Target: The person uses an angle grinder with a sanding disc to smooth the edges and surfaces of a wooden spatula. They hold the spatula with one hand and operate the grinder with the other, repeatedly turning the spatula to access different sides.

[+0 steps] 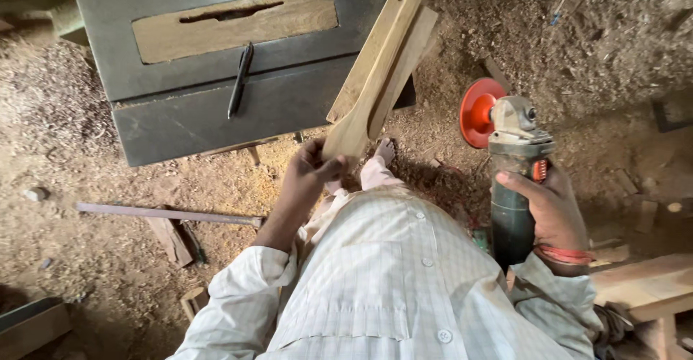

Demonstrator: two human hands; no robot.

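Floor: sawdust-covered ground [86,100], dark saw table [180,115] at upper left.
Left hand [307,176]: closed around the end of wooden strips [379,64], held at frame centre, leaning on the table edge.
Right hand [552,212]: wrapped round a grinder [512,180], red disc [478,112] at right of centre.
Risk: disc is unguarded and close to a bare foot [385,151]; strips could slip from a one-handed hold.
Hidden: grinder switch state and cord are not discernible; strip count is unclear.
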